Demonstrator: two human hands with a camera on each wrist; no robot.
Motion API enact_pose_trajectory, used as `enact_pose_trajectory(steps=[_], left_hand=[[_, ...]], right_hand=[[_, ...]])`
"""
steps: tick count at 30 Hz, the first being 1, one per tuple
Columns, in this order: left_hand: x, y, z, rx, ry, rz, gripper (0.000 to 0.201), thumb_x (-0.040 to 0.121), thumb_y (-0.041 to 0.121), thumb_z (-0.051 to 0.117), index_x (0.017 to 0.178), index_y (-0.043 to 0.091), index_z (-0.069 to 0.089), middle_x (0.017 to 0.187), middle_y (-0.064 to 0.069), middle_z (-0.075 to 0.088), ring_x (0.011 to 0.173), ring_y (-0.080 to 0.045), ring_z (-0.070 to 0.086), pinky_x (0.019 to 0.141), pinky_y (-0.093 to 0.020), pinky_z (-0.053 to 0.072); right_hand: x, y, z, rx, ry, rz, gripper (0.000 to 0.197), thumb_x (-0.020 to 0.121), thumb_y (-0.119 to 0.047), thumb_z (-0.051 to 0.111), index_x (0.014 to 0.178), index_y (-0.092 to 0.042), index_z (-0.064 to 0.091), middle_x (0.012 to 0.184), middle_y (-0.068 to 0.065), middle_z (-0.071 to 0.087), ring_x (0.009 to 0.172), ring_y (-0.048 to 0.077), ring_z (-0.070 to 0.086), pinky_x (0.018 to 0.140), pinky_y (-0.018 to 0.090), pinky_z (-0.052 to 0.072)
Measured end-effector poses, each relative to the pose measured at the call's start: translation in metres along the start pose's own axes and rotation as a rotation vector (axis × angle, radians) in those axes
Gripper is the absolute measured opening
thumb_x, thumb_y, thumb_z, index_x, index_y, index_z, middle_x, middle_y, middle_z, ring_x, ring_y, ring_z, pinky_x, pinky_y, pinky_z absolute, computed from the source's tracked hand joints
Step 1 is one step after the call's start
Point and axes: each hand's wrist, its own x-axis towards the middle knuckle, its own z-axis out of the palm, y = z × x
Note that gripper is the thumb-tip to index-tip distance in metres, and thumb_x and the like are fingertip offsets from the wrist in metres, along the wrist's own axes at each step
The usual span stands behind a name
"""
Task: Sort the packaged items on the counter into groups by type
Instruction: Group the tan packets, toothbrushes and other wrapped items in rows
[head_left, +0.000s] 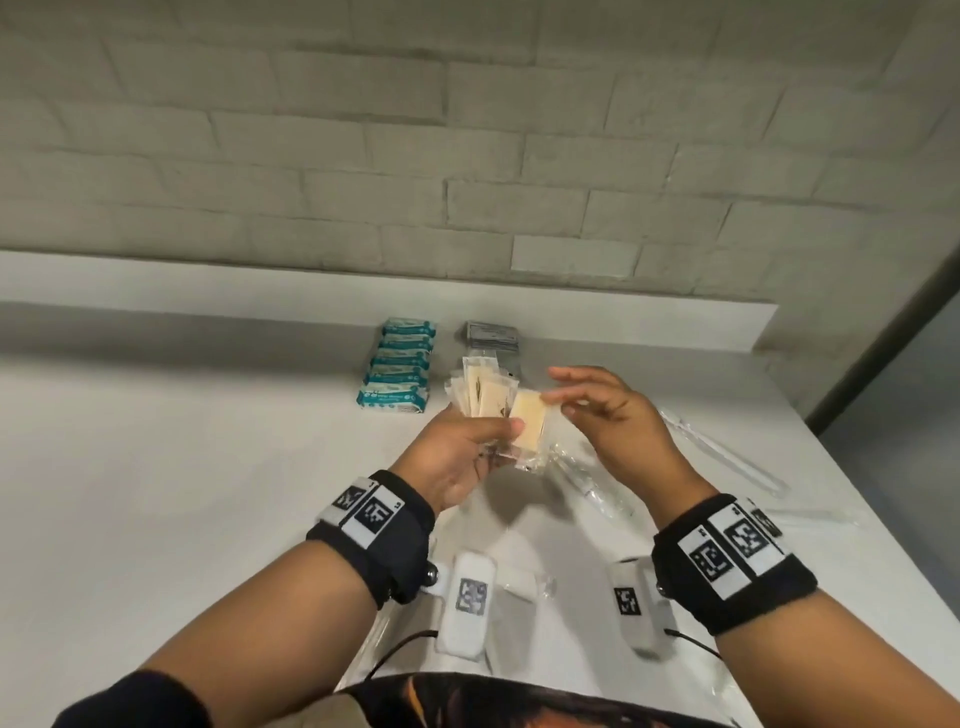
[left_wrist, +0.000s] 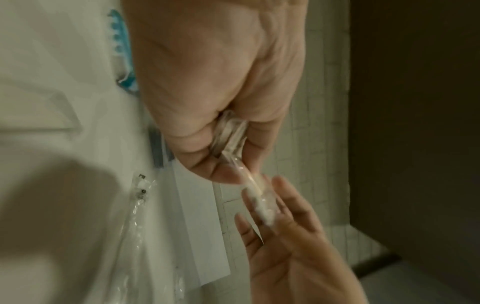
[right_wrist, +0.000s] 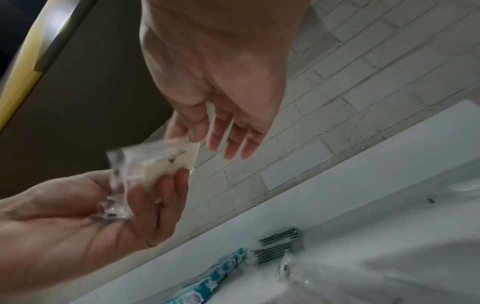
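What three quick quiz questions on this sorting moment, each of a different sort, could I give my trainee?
1. True or false: the left hand grips a fanned bunch of clear beige packets.
2. Which group lies nearest the wall? A) teal packets B) grey sachets C) long clear-wrapped items
3. Fill in: the right hand pinches the top ___ of the front packet.

Key: 1 true; 2 B; 3 corner.
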Motion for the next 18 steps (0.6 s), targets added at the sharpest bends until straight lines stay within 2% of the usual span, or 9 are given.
enact_pose_trajectory(steps=[2, 3, 4, 7, 11, 12, 15, 18], left_hand=[[0.001, 0.000, 0.000, 0.135, 0.022, 0.094, 0.025, 0.083, -0.009, 0.062, 0.101, 0.009, 0.059, 0.077, 0.000, 0.070, 0.065, -0.011, 0.066, 0.056, -0.022, 0.049], [0.002, -0.001, -0.001, 0.216, 0.046, 0.130, 0.029, 0.082, -0.007, 0.065, 0.106, 0.008, 0.058, 0.082, -0.002, 0.069, 0.069, -0.012, 0.066, 0.057, -0.021, 0.049], [0.003, -0.001, 0.000, 0.291, 0.069, 0.158, 0.034, 0.080, -0.004, 0.068, 0.111, 0.006, 0.057, 0.088, -0.004, 0.069, 0.074, -0.014, 0.065, 0.058, -0.022, 0.048], [0.004, -0.004, 0.001, 0.394, 0.085, 0.195, 0.042, 0.079, -0.002, 0.070, 0.117, 0.006, 0.056, 0.093, -0.005, 0.068, 0.079, -0.015, 0.065, 0.062, -0.023, 0.048], [0.000, -0.003, -0.002, 0.325, 0.083, 0.165, 0.032, 0.083, 0.000, 0.068, 0.112, 0.006, 0.055, 0.085, -0.002, 0.065, 0.076, -0.015, 0.065, 0.060, -0.024, 0.050], [-0.002, -0.003, -0.005, 0.283, 0.066, 0.148, 0.030, 0.085, 0.002, 0.067, 0.111, 0.008, 0.055, 0.086, -0.002, 0.065, 0.077, -0.016, 0.066, 0.062, -0.025, 0.052], [-0.004, -0.002, -0.012, 0.098, 0.068, 0.083, 0.029, 0.087, 0.006, 0.066, 0.114, 0.009, 0.054, 0.094, -0.005, 0.064, 0.086, -0.021, 0.067, 0.074, -0.032, 0.055], [-0.005, -0.001, -0.019, -0.073, 0.108, 0.014, 0.018, 0.091, 0.011, 0.060, 0.107, 0.003, 0.058, 0.100, -0.010, 0.064, 0.093, -0.027, 0.067, 0.083, -0.035, 0.056]], right_hand=[[0.002, -0.006, -0.002, 0.105, -0.010, 0.177, 0.026, 0.091, -0.004, 0.060, 0.110, -0.022, 0.064, 0.104, 0.001, 0.066, 0.087, 0.013, 0.063, 0.077, 0.028, 0.051], [0.003, -0.010, -0.002, 0.121, -0.028, 0.237, 0.027, 0.089, -0.008, 0.063, 0.114, -0.019, 0.062, 0.094, 0.002, 0.065, 0.078, 0.015, 0.062, 0.070, 0.029, 0.050], [0.004, -0.013, -0.002, 0.082, -0.047, 0.262, 0.026, 0.086, -0.010, 0.068, 0.111, -0.017, 0.063, 0.085, 0.001, 0.063, 0.070, 0.014, 0.061, 0.063, 0.027, 0.049], [0.009, -0.020, 0.002, -0.164, -0.106, 0.255, 0.010, 0.079, -0.009, 0.075, 0.085, -0.013, 0.068, 0.069, 0.000, 0.064, 0.058, 0.010, 0.057, 0.052, 0.017, 0.048], [0.015, -0.024, -0.004, -0.211, -0.153, 0.247, 0.004, 0.081, -0.010, 0.074, 0.079, -0.009, 0.071, 0.066, -0.001, 0.064, 0.058, 0.008, 0.055, 0.053, 0.017, 0.046], [0.017, -0.023, -0.006, -0.257, -0.155, 0.237, 0.003, 0.082, -0.012, 0.072, 0.079, -0.010, 0.072, 0.068, -0.001, 0.065, 0.060, 0.009, 0.056, 0.054, 0.018, 0.045], [0.023, -0.016, -0.011, -0.674, -0.159, 0.196, 0.012, 0.087, -0.020, 0.065, 0.075, -0.019, 0.068, 0.078, -0.004, 0.066, 0.073, 0.014, 0.061, 0.063, 0.025, 0.046], [0.028, -0.010, -0.010, -0.637, -0.257, 0.265, 0.011, 0.091, -0.021, 0.060, 0.081, -0.018, 0.064, 0.075, -0.006, 0.062, 0.071, 0.015, 0.058, 0.060, 0.023, 0.044]])
